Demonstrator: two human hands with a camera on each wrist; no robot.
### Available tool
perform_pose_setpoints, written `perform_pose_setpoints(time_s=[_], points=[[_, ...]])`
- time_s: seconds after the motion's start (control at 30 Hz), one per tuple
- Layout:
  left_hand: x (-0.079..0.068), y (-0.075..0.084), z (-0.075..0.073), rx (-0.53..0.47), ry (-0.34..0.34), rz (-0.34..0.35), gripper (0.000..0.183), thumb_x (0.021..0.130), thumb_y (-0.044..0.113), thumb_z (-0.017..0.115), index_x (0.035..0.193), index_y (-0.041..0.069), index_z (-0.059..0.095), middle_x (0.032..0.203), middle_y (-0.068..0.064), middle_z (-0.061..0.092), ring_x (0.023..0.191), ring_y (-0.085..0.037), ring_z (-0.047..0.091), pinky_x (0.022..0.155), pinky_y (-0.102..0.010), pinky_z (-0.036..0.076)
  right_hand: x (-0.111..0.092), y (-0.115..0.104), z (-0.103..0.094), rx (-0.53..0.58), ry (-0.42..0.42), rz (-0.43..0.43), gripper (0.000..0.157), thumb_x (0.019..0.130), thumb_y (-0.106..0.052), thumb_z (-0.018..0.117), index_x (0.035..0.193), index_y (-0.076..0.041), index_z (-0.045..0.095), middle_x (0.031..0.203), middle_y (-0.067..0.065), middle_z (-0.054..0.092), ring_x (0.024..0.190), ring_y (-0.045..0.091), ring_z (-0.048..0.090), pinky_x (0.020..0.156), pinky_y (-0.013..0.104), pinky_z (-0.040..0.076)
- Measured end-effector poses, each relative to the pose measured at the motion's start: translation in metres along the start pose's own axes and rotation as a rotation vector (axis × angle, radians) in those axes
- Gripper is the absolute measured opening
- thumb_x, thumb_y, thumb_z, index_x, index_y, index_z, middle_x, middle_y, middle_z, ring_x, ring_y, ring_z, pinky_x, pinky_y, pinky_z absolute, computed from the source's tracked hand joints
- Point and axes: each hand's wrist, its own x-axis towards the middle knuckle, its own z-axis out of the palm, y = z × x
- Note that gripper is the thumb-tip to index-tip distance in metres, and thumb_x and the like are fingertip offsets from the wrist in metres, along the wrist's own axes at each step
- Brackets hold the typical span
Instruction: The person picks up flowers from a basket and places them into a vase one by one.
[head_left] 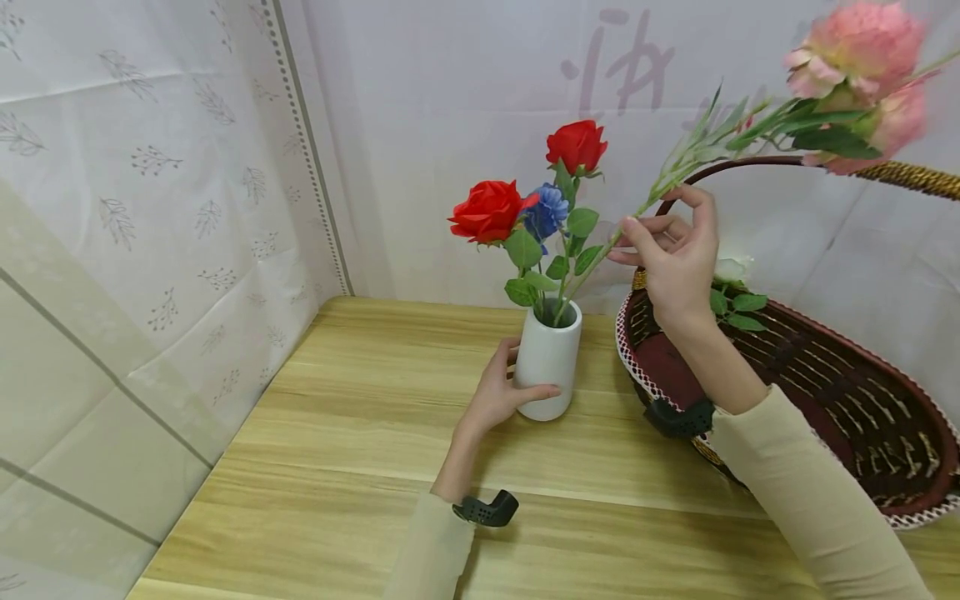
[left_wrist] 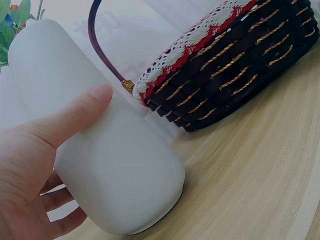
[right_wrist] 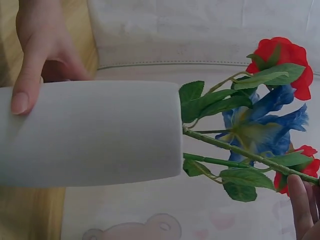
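Note:
A white vase (head_left: 549,367) stands upright on the wooden table. My left hand (head_left: 501,387) grips its lower part, thumb across the front and fingers behind, as the left wrist view shows on the vase (left_wrist: 120,160). Two red roses (head_left: 576,147) and a blue flower (head_left: 546,212) rise from the vase's mouth. Above it, my right hand (head_left: 678,258) pinches the green stem of a pink flower (head_left: 862,50), which leans far to the right. That stem's lower end reaches into the vase mouth; in the right wrist view the stem (right_wrist: 240,150) crosses in front of the blue flower (right_wrist: 265,120).
A dark woven basket (head_left: 892,375) with a lace-trimmed rim and arched handle stands right of the vase, under my right forearm. A white flower (head_left: 731,268) with green leaves lies in it. Printed cloth (head_left: 435,167) hangs behind the table (head_left: 360,417) and along its left side.

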Motion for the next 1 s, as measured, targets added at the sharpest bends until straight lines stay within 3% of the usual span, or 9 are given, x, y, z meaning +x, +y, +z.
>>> perform_pose_setpoints(time_s=[0.3,0.53,0.83,1.0], points=[[0.000,-0.001,0.000,0.007,0.002,0.000,0.082,0.080,0.012,0.087,0.147,0.001,0.039,0.136,-0.018,0.053,0.124,-0.034,0.054,0.103,-0.049,0.046,-0.011,0.014,-0.001,-0.030,-0.003,0.047,0.039,0.091,0.002,0.071,0.121,-0.009,0.048,0.082,0.012,0.063,0.071,0.023,0.069,0.067,0.035,0.060],[0.000,-0.001,0.001,0.004,0.005,-0.004,0.082,0.080,0.012,0.087,0.146,0.002,0.040,0.136,-0.017,0.053,0.124,-0.033,0.055,0.103,-0.049,0.046,-0.017,0.023,-0.002,-0.116,-0.019,0.053,0.040,0.093,-0.002,0.071,0.125,-0.012,0.048,0.084,0.010,0.063,0.072,0.022,0.069,0.068,0.035,0.060],[0.001,-0.002,0.000,-0.005,0.004,-0.006,0.082,0.080,0.013,0.087,0.146,0.002,0.040,0.136,-0.018,0.053,0.125,-0.035,0.054,0.103,-0.050,0.045,-0.024,0.035,-0.003,-0.121,-0.032,0.128,0.039,0.094,-0.001,0.069,0.124,-0.012,0.048,0.085,0.009,0.061,0.071,0.019,0.069,0.067,0.033,0.060],[0.013,-0.034,0.004,0.004,0.023,0.003,0.087,0.076,0.027,0.091,0.146,0.013,0.041,0.135,-0.008,0.054,0.124,-0.029,0.054,0.101,-0.047,0.047,-0.029,0.039,-0.005,-0.155,-0.046,0.135,0.037,0.094,-0.002,0.070,0.122,-0.013,0.048,0.084,0.007,0.061,0.072,0.020,0.069,0.067,0.034,0.060]])
